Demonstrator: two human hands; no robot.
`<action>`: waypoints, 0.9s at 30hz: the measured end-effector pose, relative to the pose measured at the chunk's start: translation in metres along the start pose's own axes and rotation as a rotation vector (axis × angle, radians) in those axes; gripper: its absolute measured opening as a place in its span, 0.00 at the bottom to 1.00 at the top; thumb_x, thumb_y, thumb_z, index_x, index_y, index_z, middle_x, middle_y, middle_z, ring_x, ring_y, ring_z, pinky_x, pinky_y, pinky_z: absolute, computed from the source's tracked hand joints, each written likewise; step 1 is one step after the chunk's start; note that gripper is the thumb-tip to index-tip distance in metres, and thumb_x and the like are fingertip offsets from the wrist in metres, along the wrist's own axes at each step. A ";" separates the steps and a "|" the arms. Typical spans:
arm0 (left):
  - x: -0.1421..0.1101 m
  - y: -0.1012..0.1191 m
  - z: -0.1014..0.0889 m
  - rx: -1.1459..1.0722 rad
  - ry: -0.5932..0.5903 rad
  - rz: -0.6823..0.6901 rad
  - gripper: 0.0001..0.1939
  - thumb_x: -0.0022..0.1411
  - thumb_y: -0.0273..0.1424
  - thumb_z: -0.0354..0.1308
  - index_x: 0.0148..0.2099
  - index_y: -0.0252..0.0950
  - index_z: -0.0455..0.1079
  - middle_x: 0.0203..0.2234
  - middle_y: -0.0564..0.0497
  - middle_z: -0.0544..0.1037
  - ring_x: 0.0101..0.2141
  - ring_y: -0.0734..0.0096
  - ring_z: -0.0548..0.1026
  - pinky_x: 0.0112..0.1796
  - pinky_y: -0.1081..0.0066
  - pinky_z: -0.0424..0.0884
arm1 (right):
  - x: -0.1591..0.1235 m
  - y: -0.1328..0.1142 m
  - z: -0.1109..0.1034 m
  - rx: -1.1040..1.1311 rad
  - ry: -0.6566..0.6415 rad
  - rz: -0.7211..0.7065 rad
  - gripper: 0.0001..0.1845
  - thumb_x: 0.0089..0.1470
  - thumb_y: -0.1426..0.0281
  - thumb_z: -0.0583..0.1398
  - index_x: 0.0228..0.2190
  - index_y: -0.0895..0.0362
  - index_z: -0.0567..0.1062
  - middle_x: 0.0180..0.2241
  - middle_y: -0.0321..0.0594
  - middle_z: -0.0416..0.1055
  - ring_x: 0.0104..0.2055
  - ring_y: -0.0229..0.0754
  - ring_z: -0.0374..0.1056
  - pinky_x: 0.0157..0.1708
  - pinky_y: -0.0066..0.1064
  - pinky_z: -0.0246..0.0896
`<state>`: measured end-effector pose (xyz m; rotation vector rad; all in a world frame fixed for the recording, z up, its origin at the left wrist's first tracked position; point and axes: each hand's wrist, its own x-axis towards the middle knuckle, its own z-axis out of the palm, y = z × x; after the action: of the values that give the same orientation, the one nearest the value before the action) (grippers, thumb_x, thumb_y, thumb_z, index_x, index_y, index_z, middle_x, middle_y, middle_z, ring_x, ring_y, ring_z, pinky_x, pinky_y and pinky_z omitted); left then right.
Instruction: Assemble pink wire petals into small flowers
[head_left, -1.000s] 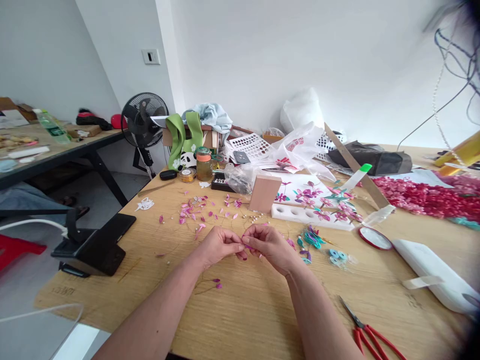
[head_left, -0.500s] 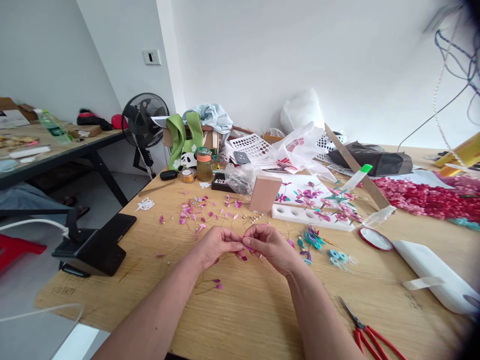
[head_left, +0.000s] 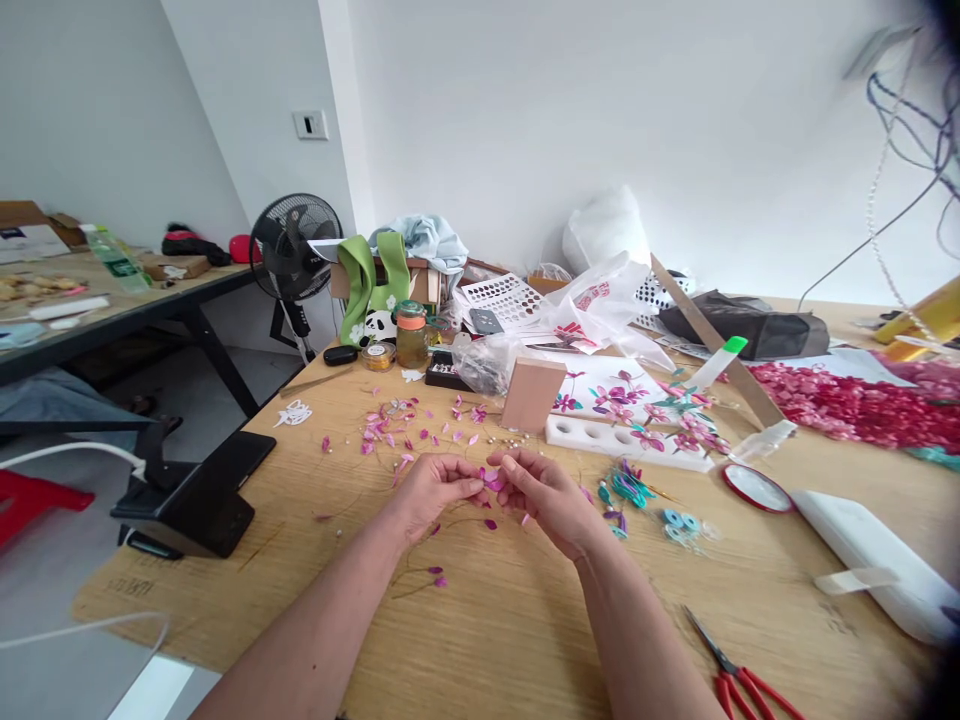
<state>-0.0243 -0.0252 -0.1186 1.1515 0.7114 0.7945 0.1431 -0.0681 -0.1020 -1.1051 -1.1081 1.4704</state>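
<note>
Between my two hands, above the middle of the wooden table, is a small pink petal flower [head_left: 492,480]. My left hand [head_left: 435,490] is closed, thumb and forefinger pinching the flower from the left. My right hand [head_left: 544,500] is curled round its right side, with the thumb raised over the bent forefinger; exactly where those fingertips grip is hard to make out. Below the hands lie thin wire stems with dark pink petals [head_left: 439,580]. Loose pink petals [head_left: 386,425] and small white beads are scattered just beyond my left hand.
A wooden block [head_left: 533,396] stands behind a white foam strip [head_left: 577,432] bearing finished flowers [head_left: 694,432]. Teal thread bundles [head_left: 630,487] lie right of my hand. Red-handled pliers [head_left: 739,680] rest at the front right, a white case [head_left: 862,560] beyond. A black stand [head_left: 195,510] sits left.
The right thumb and fingers have loosened and lifted slightly, so more of the pink flower shows between the hands. The whole view has shifted a little downward and right.
</note>
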 end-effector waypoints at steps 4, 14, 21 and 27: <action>0.002 -0.001 -0.001 -0.038 0.030 0.015 0.10 0.45 0.33 0.68 0.30 0.32 0.75 0.22 0.50 0.79 0.25 0.72 0.75 0.34 0.71 0.69 | 0.000 -0.001 0.002 -0.117 -0.010 0.010 0.21 0.46 0.52 0.62 0.24 0.59 0.71 0.20 0.34 0.68 0.19 0.31 0.60 0.19 0.24 0.50; 0.003 -0.001 0.002 -0.070 0.128 0.050 0.11 0.44 0.33 0.69 0.29 0.31 0.76 0.22 0.50 0.79 0.26 0.73 0.74 0.33 0.73 0.68 | 0.000 -0.002 0.004 -0.102 -0.044 0.020 0.19 0.45 0.56 0.64 0.22 0.60 0.71 0.19 0.33 0.68 0.18 0.30 0.59 0.19 0.24 0.50; 0.003 -0.002 0.004 -0.101 0.146 0.045 0.11 0.43 0.32 0.69 0.29 0.31 0.76 0.24 0.50 0.79 0.26 0.73 0.73 0.34 0.71 0.68 | 0.000 -0.002 0.009 0.049 -0.030 0.039 0.18 0.42 0.57 0.66 0.21 0.59 0.72 0.20 0.35 0.69 0.19 0.31 0.60 0.19 0.25 0.54; 0.003 -0.002 0.003 -0.081 0.109 0.076 0.08 0.47 0.31 0.67 0.29 0.31 0.75 0.23 0.51 0.78 0.26 0.73 0.73 0.33 0.72 0.67 | 0.002 0.004 0.010 0.165 -0.068 0.072 0.16 0.42 0.59 0.67 0.23 0.59 0.72 0.21 0.36 0.71 0.21 0.32 0.62 0.21 0.25 0.57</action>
<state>-0.0193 -0.0244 -0.1197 1.0728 0.7226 0.9480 0.1324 -0.0682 -0.1039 -0.9951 -0.9821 1.6360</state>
